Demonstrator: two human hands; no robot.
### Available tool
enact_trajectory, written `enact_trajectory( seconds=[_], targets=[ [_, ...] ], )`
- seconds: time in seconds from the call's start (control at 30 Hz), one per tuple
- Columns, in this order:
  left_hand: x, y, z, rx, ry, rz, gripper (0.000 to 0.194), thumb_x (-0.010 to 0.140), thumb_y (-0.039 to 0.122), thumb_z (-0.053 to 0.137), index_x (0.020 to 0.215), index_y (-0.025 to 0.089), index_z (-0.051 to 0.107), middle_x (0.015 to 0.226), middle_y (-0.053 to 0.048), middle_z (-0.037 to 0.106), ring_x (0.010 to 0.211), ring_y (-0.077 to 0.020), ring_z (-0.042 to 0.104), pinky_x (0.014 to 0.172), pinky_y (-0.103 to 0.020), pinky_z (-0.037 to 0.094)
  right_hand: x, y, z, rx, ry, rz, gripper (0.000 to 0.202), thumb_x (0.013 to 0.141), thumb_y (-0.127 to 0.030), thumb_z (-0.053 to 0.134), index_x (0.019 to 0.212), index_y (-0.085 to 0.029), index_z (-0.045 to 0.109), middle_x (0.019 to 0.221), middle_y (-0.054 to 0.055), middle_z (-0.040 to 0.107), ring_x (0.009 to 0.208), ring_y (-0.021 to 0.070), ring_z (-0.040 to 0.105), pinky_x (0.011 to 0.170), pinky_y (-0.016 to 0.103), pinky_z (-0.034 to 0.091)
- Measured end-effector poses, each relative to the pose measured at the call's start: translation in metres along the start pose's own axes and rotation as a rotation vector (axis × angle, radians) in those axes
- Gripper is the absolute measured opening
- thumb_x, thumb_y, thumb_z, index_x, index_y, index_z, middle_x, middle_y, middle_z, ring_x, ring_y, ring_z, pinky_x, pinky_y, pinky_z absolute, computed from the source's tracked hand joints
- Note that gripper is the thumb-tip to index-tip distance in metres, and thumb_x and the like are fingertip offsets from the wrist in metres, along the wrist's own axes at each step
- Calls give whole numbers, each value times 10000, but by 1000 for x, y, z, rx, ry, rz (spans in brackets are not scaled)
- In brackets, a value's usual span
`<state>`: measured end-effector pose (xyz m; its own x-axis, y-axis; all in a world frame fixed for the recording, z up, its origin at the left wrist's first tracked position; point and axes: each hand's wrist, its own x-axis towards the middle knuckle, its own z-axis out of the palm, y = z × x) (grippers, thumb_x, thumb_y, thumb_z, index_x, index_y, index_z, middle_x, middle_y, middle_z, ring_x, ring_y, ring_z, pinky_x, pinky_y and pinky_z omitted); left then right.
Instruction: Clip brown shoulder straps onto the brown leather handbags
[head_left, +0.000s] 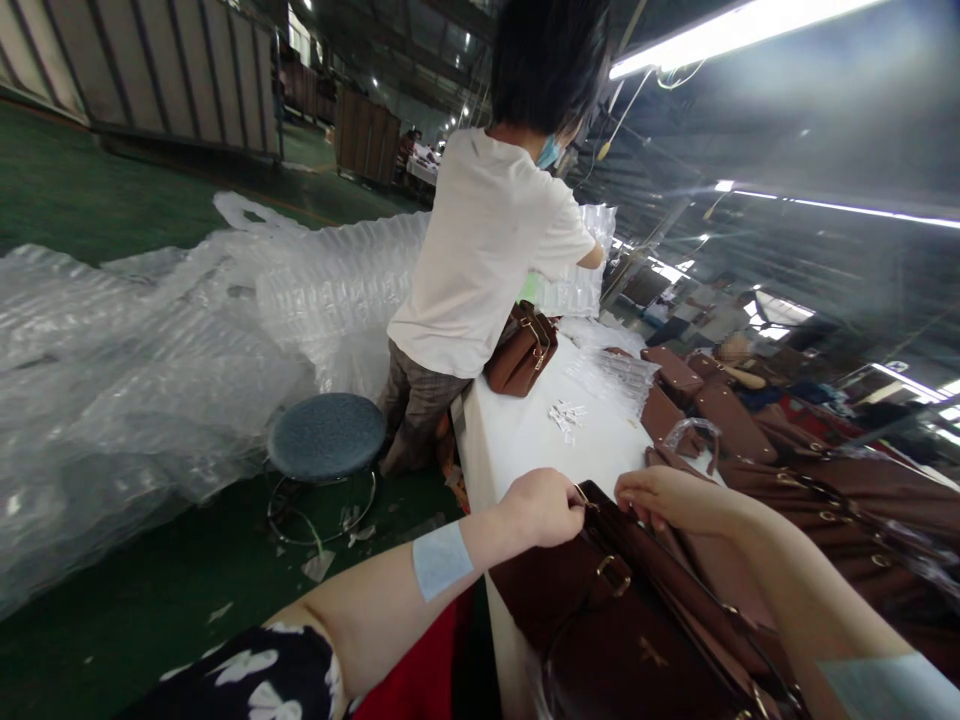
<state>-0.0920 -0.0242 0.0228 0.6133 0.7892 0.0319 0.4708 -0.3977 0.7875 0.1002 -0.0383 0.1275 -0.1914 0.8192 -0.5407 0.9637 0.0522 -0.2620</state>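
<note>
I have the left hand (pixel 549 508) closed on the dark brown bag (pixel 615 632), its thumb and bent fingers pinching the far end of the top edge, right by a bit of gold-coloured metal. Across the opening, the right hand (pixel 660 495) is at the bag's other top edge with its fingers curled inward; from my feed I cannot tell whether they grip the material or only rest against it. The bag is at the near end of the white table (pixel 517 455), just below both hands, with a gold-toned buckle (pixel 613 577) on its side. Each forearm carries a pale blue patch — the left one (pixel 442 560) lies flat above the wrist. Further up the tabletop I see a scatter of small silvery pieces (pixel 568 415), and beyond them a second brown bag (pixel 523 350), standing close to a co-worker in a white shirt (pixel 484 250) who faces away from me with an arm by some clear plastic. To the right, a heap of brown bags (pixel 739 425) crowds up against the table. On my left a round blue-grey stool (pixel 326 437) stands on the green floor (pixel 172 640), beside a large mass of clear air-cushion wrap (pixel 150 340).
</note>
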Motion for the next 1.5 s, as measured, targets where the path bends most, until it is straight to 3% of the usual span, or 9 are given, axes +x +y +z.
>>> enact_trajectory(
  seconds=[0.23, 0.37, 0.5, 0.63, 0.73, 0.9, 1.07, 1.27, 1.5],
  targets=[
    [7, 2, 5, 39, -17, -37, 234, 726, 337, 581, 834, 260, 774, 715, -44, 708, 661, -193, 623, 580, -269, 431, 10, -13, 5, -133, -18, -15, 236, 845, -196, 437, 753, -199, 655, 609, 6, 601, 541, 134, 500, 519, 244, 362],
    [10, -3, -4, 0, 33, 36, 217, 739, 336, 591, 816, 226, 762, 690, -36, 686, 632, -177, 592, 555, -263, 391, 9, -24, 12, -236, 160, 12, 263, 837, -207, 450, 783, -213, 708, 686, 30, 672, 640, 172, 566, 609, 274, 388],
    [16, -14, -18, -263, 148, 71, 259, 802, 355, 579, 901, 169, 730, 672, -8, 651, 594, -127, 544, 544, -233, 372, 7, -33, 25, 49, 291, -46, 320, 858, -334, 461, 999, -183, 705, 753, 35, 683, 667, 172, 571, 612, 267, 403],
    [18, -26, -19, -419, 164, 121, 307, 844, 380, 555, 918, 121, 702, 660, -3, 632, 581, -113, 524, 540, -221, 377, 13, -33, 41, 312, 311, 0, 359, 831, -473, 495, 823, -163, 675, 618, -7, 582, 566, 138, 481, 538, 257, 347],
    [16, -35, -14, -319, 141, 229, 333, 850, 373, 558, 1050, 136, 681, 859, -45, 701, 731, -145, 602, 670, -245, 458, 19, -28, 48, 340, 339, 46, 358, 840, -494, 470, 760, -177, 618, 523, -46, 460, 506, 121, 402, 503, 255, 299],
    [15, -48, -6, -61, -11, 346, 297, 851, 255, 548, 1100, 185, 694, 1016, -67, 722, 908, -199, 645, 809, -287, 484, 19, -28, 46, 135, 278, 39, 258, 833, -359, 467, 692, -185, 596, 594, -10, 545, 595, 139, 472, 558, 253, 334],
    [22, -55, 0, -94, -3, 330, 300, 854, 192, 516, 1086, 192, 707, 1046, -56, 726, 946, -190, 649, 815, -264, 480, 16, -42, 43, -156, 238, 88, 259, 828, -284, 453, 662, -190, 629, 629, 16, 620, 612, 146, 510, 553, 255, 305],
    [23, -55, 1, -63, 7, 286, 281, 855, 228, 523, 1063, 210, 711, 1021, -40, 731, 913, -196, 654, 785, -273, 486, 27, -60, 46, -452, 265, 190, 301, 842, -259, 434, 789, -204, 724, 814, 91, 727, 730, 205, 627, 570, 282, 302],
    [24, -56, 1, -64, -14, 269, 282, 872, 221, 499, 1067, 215, 702, 1033, -29, 732, 940, -185, 653, 807, -269, 487, 30, -64, 40, -485, 162, 161, 284, 833, -244, 459, 804, -212, 739, 818, 94, 739, 748, 217, 661, 598, 281, 357]
  ],
)
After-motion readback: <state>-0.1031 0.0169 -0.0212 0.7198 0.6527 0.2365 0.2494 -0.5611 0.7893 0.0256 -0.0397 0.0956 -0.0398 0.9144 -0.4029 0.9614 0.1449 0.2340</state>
